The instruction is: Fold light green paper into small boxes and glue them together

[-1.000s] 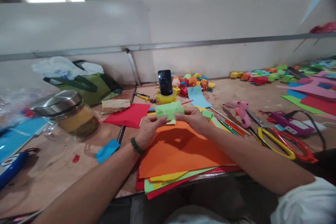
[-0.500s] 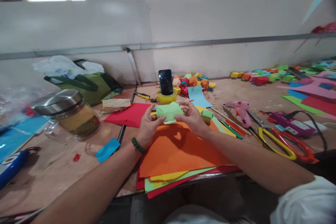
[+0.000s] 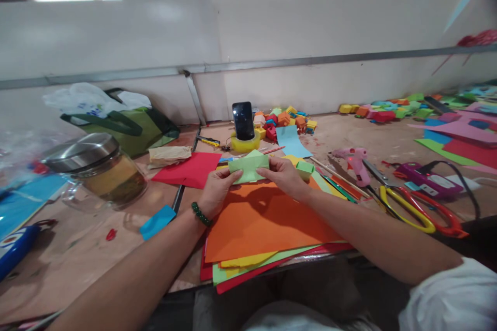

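A folded piece of light green paper [image 3: 248, 167] is held up between my two hands, above a stack of coloured sheets. My left hand [image 3: 220, 186] pinches its left end, thumb on the near face. At the other end my right hand [image 3: 286, 177] grips it the same way; some fingers of both hands are hidden behind the paper. Below lies the orange sheet [image 3: 267, 227] that tops the stack. Just beyond my right hand is a small green folded paper box [image 3: 305, 169].
A phone [image 3: 243, 120] leans upright on a yellow tape roll [image 3: 246, 143], near a pile of paper boxes [image 3: 285, 120]. Right are a pink glue gun [image 3: 357, 163] and scissors [image 3: 407, 209]. Left stand a glass jug [image 3: 111, 176] and a green bag [image 3: 132, 126].
The green paper has changed shape: its upper part now stands in a peak behind a flat front band. Both hands still hold its ends; my fingers have shifted slightly.
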